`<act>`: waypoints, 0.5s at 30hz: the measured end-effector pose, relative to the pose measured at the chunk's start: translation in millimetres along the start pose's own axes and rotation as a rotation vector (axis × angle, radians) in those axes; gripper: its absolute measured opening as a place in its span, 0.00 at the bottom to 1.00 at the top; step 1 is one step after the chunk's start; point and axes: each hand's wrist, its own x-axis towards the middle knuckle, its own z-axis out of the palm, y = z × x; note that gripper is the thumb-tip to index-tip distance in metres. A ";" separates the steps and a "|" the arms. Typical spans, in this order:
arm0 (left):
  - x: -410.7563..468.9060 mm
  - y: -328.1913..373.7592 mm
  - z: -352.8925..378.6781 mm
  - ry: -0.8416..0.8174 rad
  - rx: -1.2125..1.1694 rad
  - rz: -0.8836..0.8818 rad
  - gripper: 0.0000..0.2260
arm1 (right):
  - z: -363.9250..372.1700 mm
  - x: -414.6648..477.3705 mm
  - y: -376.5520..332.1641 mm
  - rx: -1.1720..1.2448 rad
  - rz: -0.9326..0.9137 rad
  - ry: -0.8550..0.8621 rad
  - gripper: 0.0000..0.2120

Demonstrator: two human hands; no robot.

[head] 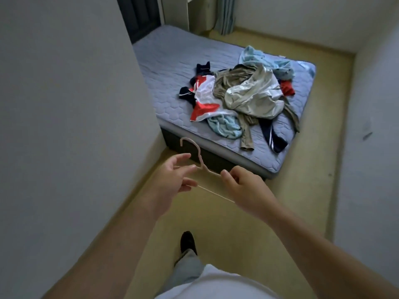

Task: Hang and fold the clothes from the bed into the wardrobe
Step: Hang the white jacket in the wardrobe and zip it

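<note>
A thin pale pink hanger [50, 159] is held in front of me over the floor, hook pointing up and left. My left hand [172, 180] pinches its left end between thumb and fingers. My right hand [244, 186] grips its right shoulder, fingers curled round the wire. Ahead, a heap of clothes [244, 96] lies on the bed [164, 61]: a beige-white garment on top, a red and white shirt, light blue pieces, olive trousers and dark navy items. The wardrobe is not in view.
A pale wall [64, 104] stands close on my left, reaching to the bed's near corner. Yellowish floor [313, 169] runs along the bed's right side to another wall [371, 147]. A curtain [225, 14] hangs at the far end. My dark shoe [187, 242] is on the floor below.
</note>
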 end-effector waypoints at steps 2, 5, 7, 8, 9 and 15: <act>42.5 24.2 -1.2 -0.060 0.096 0.032 0.10 | -4.4 30.8 -8.2 0.047 0.066 0.052 0.16; 101.1 57.3 1.8 -0.142 0.219 0.097 0.06 | -14.4 70.6 -15.3 0.103 0.111 0.104 0.13; 134.6 76.4 8.7 -0.194 0.309 0.125 0.04 | -22.1 92.9 -17.5 0.096 0.116 0.132 0.10; 150.4 85.8 14.4 -0.223 0.349 0.136 0.03 | -26.1 104.1 -16.9 0.092 0.122 0.150 0.09; 167.0 93.8 21.4 -0.247 0.384 0.144 0.03 | -30.0 115.9 -15.5 0.096 0.135 0.167 0.08; 272.1 127.3 75.8 -0.369 0.533 0.173 0.06 | -53.8 200.8 13.8 0.157 0.241 0.238 0.08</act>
